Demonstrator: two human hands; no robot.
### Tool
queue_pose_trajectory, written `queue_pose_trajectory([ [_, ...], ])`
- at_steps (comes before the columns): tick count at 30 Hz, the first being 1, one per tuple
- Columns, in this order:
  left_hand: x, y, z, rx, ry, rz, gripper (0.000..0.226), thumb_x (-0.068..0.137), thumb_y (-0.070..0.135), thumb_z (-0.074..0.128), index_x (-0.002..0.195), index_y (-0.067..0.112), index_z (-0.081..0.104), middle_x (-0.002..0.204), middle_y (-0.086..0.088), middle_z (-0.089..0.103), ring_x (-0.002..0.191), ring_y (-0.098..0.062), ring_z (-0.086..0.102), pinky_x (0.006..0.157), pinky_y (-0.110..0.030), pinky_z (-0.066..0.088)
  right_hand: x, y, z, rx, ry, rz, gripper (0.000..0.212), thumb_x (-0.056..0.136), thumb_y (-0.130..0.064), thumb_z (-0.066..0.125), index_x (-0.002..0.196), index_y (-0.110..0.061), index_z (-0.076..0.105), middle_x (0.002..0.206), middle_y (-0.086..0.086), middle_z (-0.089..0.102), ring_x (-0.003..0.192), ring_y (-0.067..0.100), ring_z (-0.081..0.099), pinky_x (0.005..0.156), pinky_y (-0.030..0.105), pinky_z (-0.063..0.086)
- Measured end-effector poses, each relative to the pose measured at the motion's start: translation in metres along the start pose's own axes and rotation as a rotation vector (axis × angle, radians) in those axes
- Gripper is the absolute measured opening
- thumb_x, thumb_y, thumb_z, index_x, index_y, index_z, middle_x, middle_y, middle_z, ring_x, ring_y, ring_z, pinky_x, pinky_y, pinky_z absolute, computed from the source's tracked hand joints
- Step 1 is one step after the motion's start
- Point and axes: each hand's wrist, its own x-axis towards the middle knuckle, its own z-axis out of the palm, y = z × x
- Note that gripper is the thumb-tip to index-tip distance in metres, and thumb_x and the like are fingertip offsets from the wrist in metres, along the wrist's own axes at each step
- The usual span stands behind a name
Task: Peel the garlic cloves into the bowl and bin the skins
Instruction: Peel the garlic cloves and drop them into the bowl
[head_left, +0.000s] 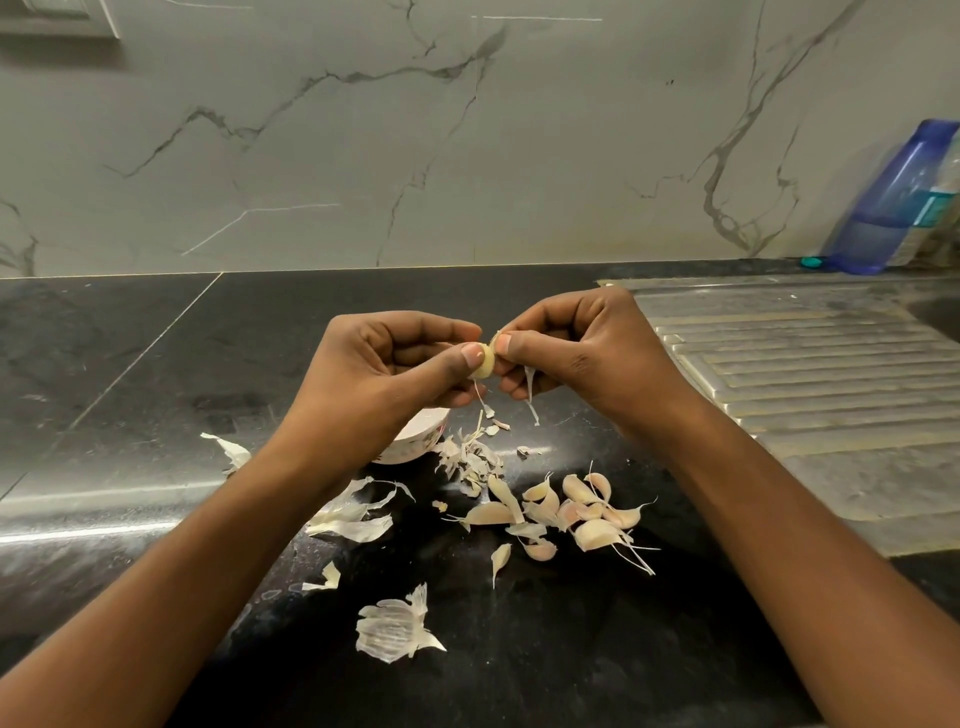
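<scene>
Garlic clove (484, 361), pale and partly bare, is held up between two hands above a glossy black table (156, 364). The left hand (400, 364) pinches the clove between thumb and curled fingers, steadying it so the other hand has something to pull against. The right hand (571, 353) is closed in a pinch on a strip of skin (530, 387) at the clove's end, and a papery tail hangs below its fingers (whether the strip is fully free of the clove is hidden by the thumb). The hands meet in mid-air, probably so the thin skin can be seen and caught with a nail.

Just beneath the left wrist sits a small white bowl (415, 439), mostly covered by the arm, its inside out of sight. Placed there, it would let a finished clove drop almost straight in.

Beside the bowl lies a heap of loose skins (470, 460), seemingly fallen where they were stripped. Near the right forearm is a cluster of unpeeled cloves (582, 512), pinkish and within easy reach. A larger husk (395, 629) lies closest to the viewer.

No bin shows, so binning the skins looks like a later step. Farther right is a ribbed steel draining board (805, 374), and a blue bottle (888, 202) stands by the marble wall (363, 130).
</scene>
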Motion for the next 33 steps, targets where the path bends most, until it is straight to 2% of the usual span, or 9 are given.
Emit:
queue_pose_trajectory([
  [3, 0.0, 0.001, 0.001, -0.018, 0.004, -0.031, 0.032, 0.086, 0.017, 0.076, 0.116, 0.004, 0.075, 0.096, -0.012, 0.081, 0.089, -0.03, 0.08, 0.08, -0.03, 0.065, 0.0, 0.0, 0.002, -0.019, -0.018, -0.008, 0.009, 0.096, -0.004, 0.075, 0.099, 0.003, 0.078, 0.084, 0.015, 0.079, 0.074, 0.034, 0.077, 0.069, 0.035, 0.066],
  [7, 0.0, 0.002, 0.001, -0.096, 0.005, -0.073, 0.033, 0.084, 0.011, 0.075, 0.116, 0.0, 0.074, 0.098, -0.015, 0.081, 0.093, -0.029, 0.08, 0.083, -0.028, 0.064, 0.0, 0.0, 0.002, -0.03, -0.037, -0.016, 0.009, 0.096, -0.005, 0.074, 0.099, 0.003, 0.078, 0.084, 0.014, 0.08, 0.073, 0.028, 0.078, 0.069, 0.031, 0.065],
  [13, 0.0, 0.006, -0.001, -0.242, 0.008, -0.137, 0.04, 0.08, 0.011, 0.074, 0.117, -0.002, 0.072, 0.106, -0.02, 0.079, 0.099, -0.036, 0.078, 0.09, -0.036, 0.063, -0.001, 0.0, -0.001, 0.0, 0.006, -0.023, 0.008, 0.097, -0.002, 0.073, 0.098, 0.005, 0.078, 0.085, 0.016, 0.079, 0.072, 0.03, 0.076, 0.07, 0.035, 0.066],
  [17, 0.001, 0.008, -0.001, -0.314, 0.009, -0.184, 0.039, 0.081, 0.009, 0.071, 0.119, -0.002, 0.071, 0.108, -0.02, 0.079, 0.099, -0.036, 0.078, 0.085, -0.032, 0.065, 0.0, 0.0, -0.004, -0.061, 0.002, -0.052, 0.012, 0.089, -0.008, 0.083, 0.096, 0.001, 0.079, 0.081, 0.013, 0.079, 0.072, 0.028, 0.077, 0.068, 0.033, 0.065],
  [20, 0.001, 0.008, -0.001, -0.314, 0.007, -0.204, 0.037, 0.083, 0.01, 0.07, 0.118, -0.002, 0.072, 0.107, -0.021, 0.078, 0.099, -0.036, 0.078, 0.084, -0.033, 0.065, 0.0, 0.001, -0.005, -0.085, -0.023, -0.082, 0.014, 0.088, -0.007, 0.085, 0.097, 0.001, 0.079, 0.083, 0.012, 0.079, 0.073, 0.027, 0.078, 0.069, 0.031, 0.064],
  [22, 0.001, 0.008, -0.001, -0.307, 0.014, -0.217, 0.036, 0.082, 0.011, 0.071, 0.116, -0.002, 0.073, 0.105, -0.021, 0.079, 0.097, -0.036, 0.079, 0.082, -0.031, 0.065, 0.0, 0.003, -0.003, -0.121, -0.047, -0.099, 0.008, 0.091, -0.001, 0.08, 0.099, 0.0, 0.08, 0.084, 0.01, 0.08, 0.074, 0.026, 0.078, 0.07, 0.03, 0.064],
  [25, 0.0, 0.009, -0.001, -0.282, 0.023, -0.208, 0.035, 0.081, 0.01, 0.072, 0.114, -0.002, 0.073, 0.103, -0.021, 0.079, 0.096, -0.034, 0.079, 0.08, -0.029, 0.065, 0.001, 0.005, -0.001, -0.127, -0.051, -0.101, 0.013, 0.095, 0.005, 0.071, 0.101, 0.001, 0.081, 0.085, 0.01, 0.08, 0.076, 0.027, 0.079, 0.072, 0.034, 0.066],
  [33, -0.001, 0.011, -0.001, -0.219, 0.001, -0.168, 0.037, 0.079, 0.012, 0.073, 0.114, 0.0, 0.074, 0.102, -0.019, 0.08, 0.097, -0.031, 0.079, 0.084, -0.029, 0.064, 0.0, 0.002, -0.003, -0.132, -0.072, -0.097, 0.014, 0.092, -0.012, 0.081, 0.103, -0.002, 0.082, 0.087, 0.007, 0.081, 0.079, 0.025, 0.08, 0.072, 0.035, 0.067],
])
